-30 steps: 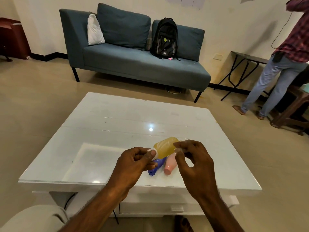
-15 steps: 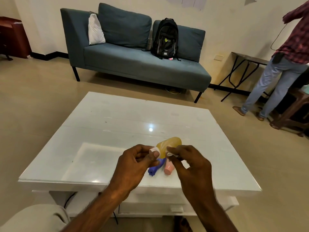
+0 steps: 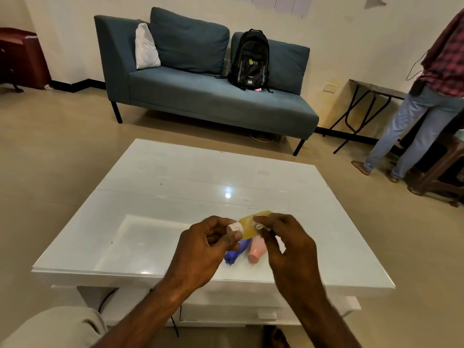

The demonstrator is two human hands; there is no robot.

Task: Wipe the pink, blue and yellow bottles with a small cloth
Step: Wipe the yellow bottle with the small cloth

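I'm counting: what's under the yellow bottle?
Blue bottle and pink bottle lie on the table beneath the yellow bottle. Left hand and right hand hide their far ends.

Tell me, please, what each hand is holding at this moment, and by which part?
The left hand pinches the yellow bottle at its white cap end. The right hand pinches a small white cloth, pressed against the bottle's body.
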